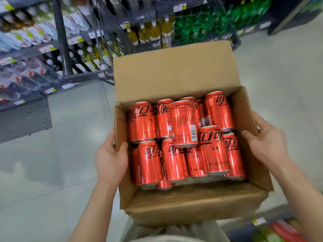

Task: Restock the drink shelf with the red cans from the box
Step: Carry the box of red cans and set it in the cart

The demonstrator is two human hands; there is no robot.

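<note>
A person held an open cardboard box (174, 72) in front of the body, above a pale grey shop floor (52, 154). The left hand (111, 159) gripped the box's left wall, its thumb hooked over the rim to the inside and its fingers clamped on the outer face, mostly out of sight. The right hand (267, 142) gripped the right wall in the same way, thumb lying over the rim and fingers curled round the outside of the cardboard. The far flap stood up and leaned away; the near flap hung folded down toward a light-coloured garment (174, 231) at the bottom edge of the view.

The red cans (145, 161) were all inside the box, lying on their sides in a far row and a near row, packed touching one another. One can with a barcode (184, 123) lay on top of the others near the middle, and another raised can (213, 149) lay just to its right, nearer the right wall.

At far left ran a drink shelf (35, 49), blurred, stocked with pale bottles behind price tags. Beyond the box stood a dark wire rack (174, 13) with yellow bottles (150, 30) and, to their right, green bottles (201, 23).
</note>
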